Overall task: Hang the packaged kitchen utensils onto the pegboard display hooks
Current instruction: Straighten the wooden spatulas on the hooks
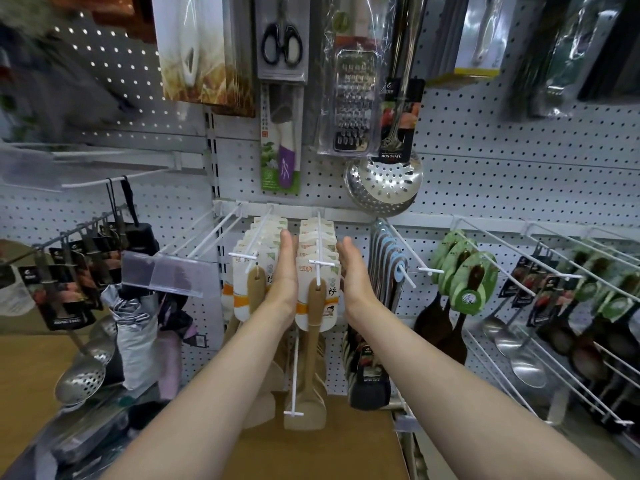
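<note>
Head cam, centre of frame: both my hands are up at the pegboard [485, 174], flanking one row of packaged wooden spatulas [317, 271] that hangs on a white hook [320, 251].

Left hand [284, 271] sits between that row and the second spatula row [252, 268] just to its left. Fingers straight and held together, palm facing the row, flat against its left edge as far as I can tell.

Right hand [353, 271] is on the row's right side. Fingers straight and together, palm facing in, at the card edges; can't confirm contact. Neither hand is curled round anything.

Front card of the flanked row sits at the hook's crossbar tip, wooden handle hanging below it.

Around it:
- blue-carded utensils [388, 258] on the next hook right
- green-carded dark spatulas [464, 268] further right
- black-carded ladles [540, 306] at right edge
- slotted skimmer [388, 181] above centre, grater [353, 102] and scissors [281, 43] higher up
- black-carded tools [69, 282] and a perforated spoon [81, 379] lower left
- brown shelf [329, 452] at bottom centre
</note>
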A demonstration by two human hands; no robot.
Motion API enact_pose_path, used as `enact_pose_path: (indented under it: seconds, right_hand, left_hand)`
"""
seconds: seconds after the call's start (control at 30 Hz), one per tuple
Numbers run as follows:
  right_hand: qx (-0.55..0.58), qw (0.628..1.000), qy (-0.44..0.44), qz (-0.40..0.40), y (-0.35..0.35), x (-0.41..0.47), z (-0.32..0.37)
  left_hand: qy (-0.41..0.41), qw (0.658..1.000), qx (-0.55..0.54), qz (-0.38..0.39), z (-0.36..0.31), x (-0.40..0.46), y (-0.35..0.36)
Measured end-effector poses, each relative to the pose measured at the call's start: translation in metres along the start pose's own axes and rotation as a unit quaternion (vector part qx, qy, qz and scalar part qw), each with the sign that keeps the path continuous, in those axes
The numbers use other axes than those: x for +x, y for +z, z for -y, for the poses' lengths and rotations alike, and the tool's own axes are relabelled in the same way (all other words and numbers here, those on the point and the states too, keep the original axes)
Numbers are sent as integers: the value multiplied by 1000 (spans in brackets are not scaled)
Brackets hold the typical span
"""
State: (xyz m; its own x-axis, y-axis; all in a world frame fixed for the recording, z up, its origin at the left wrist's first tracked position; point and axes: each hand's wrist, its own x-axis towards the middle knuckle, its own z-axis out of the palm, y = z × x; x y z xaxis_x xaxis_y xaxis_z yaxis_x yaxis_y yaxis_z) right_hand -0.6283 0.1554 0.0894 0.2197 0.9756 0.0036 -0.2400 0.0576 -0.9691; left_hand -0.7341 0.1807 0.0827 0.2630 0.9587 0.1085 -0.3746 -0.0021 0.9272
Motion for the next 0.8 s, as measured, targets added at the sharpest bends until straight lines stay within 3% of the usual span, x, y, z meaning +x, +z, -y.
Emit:
enact_pose_path:
  seconds: [0.2,0.47,0.8]
  right_hand:
    - [-32,999,-30,-2,-2,-19,6]
    - [-65,996,-50,-32,-7,-39,-13]
    - [-64,997,-38,-1,-2,-62,6]
  left_hand:
    - [20,996,77,-26,-9,-20,2]
    - [33,993,106,-33,-14,-62,14]
    - [40,991,125,-18,-21,-93,17]
